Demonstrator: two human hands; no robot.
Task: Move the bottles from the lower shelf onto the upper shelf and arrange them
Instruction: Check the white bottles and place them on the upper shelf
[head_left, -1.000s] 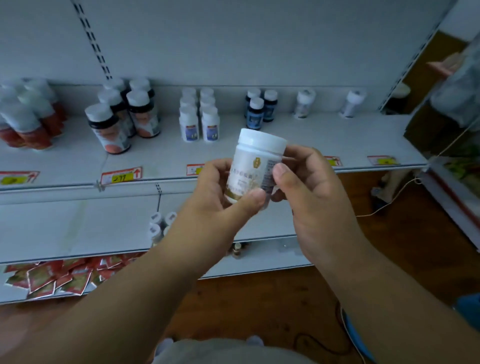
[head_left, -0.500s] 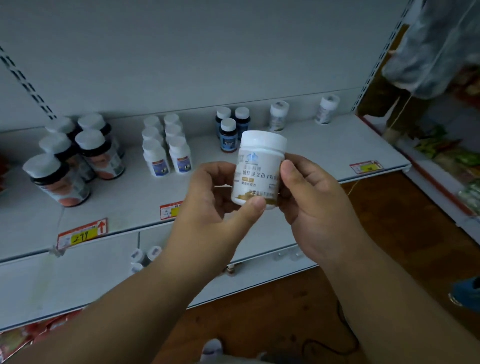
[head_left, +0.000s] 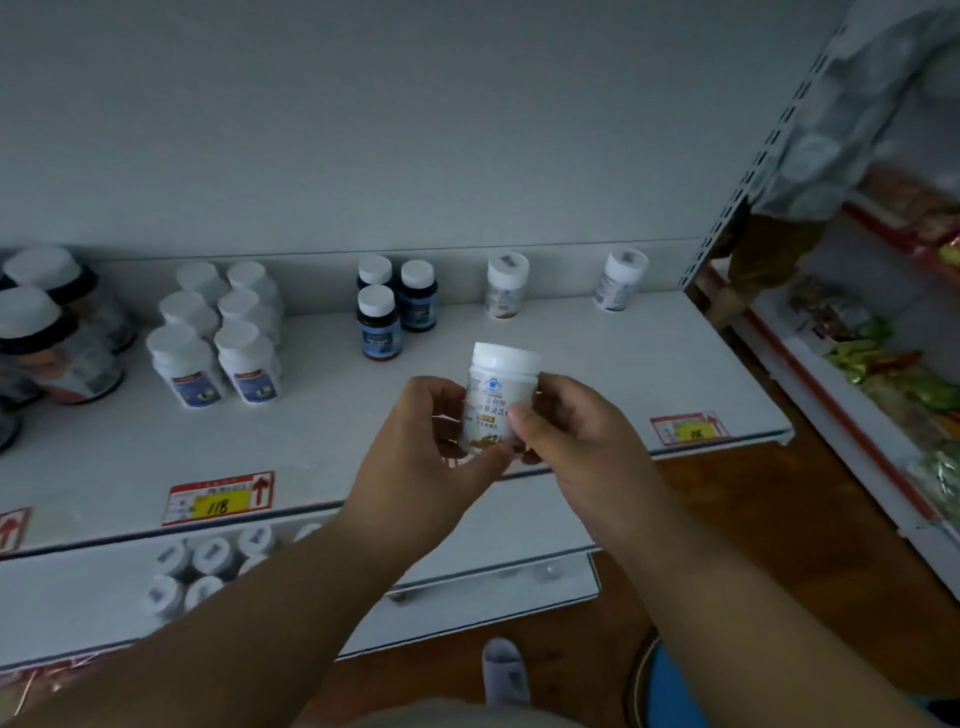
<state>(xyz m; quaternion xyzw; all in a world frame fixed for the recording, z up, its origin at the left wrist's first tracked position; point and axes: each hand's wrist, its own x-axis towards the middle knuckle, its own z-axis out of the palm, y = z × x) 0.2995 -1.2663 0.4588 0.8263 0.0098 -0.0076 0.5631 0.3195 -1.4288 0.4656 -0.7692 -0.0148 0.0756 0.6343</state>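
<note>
Head view: both hands raised before the grey upper shelf (head_left: 597, 364), the left hand (head_left: 415, 447) and right hand (head_left: 576, 431) each pinching the upright white plastic bottle with a gold-printed label (head_left: 497, 397) between thumb and curled fingers. Placement is probably best label-forward, beside the matching white bottle (head_left: 505, 285) at the shelf's rear, set down upright before release.

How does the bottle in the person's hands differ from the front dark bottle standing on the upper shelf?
The held white bottle is pale bodied with a gold band low on its label; the front dark bottle has a dark body and blue label. The held white bottle is gripped by the left hand and right hand, above the upper shelf; the front dark bottle stands on it. Both have white caps.
</note>
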